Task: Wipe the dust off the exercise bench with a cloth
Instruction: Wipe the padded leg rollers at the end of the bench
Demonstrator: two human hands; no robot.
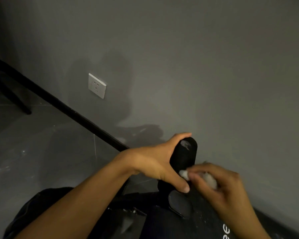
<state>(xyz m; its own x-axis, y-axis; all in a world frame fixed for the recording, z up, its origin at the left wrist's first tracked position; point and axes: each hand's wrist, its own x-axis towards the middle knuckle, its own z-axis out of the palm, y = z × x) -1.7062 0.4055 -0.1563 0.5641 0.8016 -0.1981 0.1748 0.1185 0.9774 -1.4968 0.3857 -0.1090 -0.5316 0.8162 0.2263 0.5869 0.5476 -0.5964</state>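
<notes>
The exercise bench (205,219) lies low beside the wall; our left hand (155,163) grips its black foam roller (183,157). Our right hand (223,185) pinches the white cloth (184,174) against the roller's lower part. We judge wiping under way; next, the cloth should travel toward the smudged top end.

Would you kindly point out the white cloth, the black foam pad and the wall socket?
white cloth (183,174), head view, the tuft at its left end.
black foam pad (183,159), head view, its bare upper side.
wall socket (97,85), head view, middle of its plate.
</notes>
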